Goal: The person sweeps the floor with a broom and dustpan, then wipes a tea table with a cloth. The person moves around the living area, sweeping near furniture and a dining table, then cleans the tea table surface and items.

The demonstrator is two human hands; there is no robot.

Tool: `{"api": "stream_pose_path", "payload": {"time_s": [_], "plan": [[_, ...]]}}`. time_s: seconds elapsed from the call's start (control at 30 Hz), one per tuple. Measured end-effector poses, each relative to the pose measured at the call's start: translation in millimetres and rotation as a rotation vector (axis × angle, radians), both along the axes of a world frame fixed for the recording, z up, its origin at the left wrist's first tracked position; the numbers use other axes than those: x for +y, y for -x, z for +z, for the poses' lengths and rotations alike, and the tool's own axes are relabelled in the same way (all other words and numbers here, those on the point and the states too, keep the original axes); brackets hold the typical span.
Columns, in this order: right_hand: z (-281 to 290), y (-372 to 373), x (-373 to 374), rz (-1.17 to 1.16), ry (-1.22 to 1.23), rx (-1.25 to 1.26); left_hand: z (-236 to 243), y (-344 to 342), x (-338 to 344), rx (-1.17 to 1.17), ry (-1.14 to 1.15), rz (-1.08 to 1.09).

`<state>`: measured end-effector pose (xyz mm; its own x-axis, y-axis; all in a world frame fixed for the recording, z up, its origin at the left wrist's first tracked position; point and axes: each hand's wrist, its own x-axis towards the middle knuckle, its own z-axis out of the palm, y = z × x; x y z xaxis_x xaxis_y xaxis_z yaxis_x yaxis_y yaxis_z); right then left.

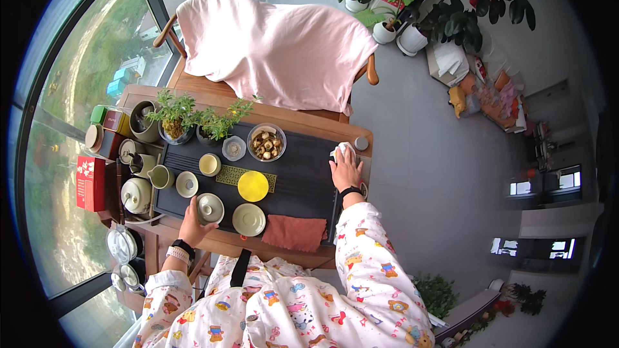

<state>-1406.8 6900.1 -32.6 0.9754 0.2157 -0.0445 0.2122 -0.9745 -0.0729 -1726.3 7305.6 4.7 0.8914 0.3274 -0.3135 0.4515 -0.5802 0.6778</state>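
Note:
My left hand (192, 227) is at the left side of a pale lidded tea bowl (210, 208), thumb and fingers spread along its rim. My right hand (347, 173) reaches to the tray's far right corner, its fingers over a small white object (343, 147) whose kind I cannot make out. The dark tea tray (303, 154) carries a pale saucer (249, 220), a round yellow piece (253, 186), a small cup (187, 183), a yellowish cup (209, 164) and a pouring jug (161, 176). A folded rust-brown cloth (294, 232) lies at the near edge.
Two potted plants (216, 122) and a clear bowl of small brownish pieces (267, 142) line the far side. Teapots (137, 195), tins and a red box (91, 183) crowd the left. Beyond the wooden table stands a chair draped in pink cloth (271, 45). Windows run along the left.

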Motion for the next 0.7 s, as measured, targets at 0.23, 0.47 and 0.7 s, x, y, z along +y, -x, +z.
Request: {"api": "stream_pose_path", "payload": {"time_s": [0.23,0.47,0.7], "plan": [[-29.5,-3.6,51.9,-0.263,-0.121,-0.055,0.1,0.3,-1.0,0.008,0.059,0.043],[-20.7,15.0,102.1,0.339,-0.346,0.075,-1.9,0.1,-0.9,0.008,0.070,0.051],[-7.4,-3.8,47.6,0.388,-0.135,0.027,-3.3,-0.1,2.0,0.020,0.033,0.018]]}}
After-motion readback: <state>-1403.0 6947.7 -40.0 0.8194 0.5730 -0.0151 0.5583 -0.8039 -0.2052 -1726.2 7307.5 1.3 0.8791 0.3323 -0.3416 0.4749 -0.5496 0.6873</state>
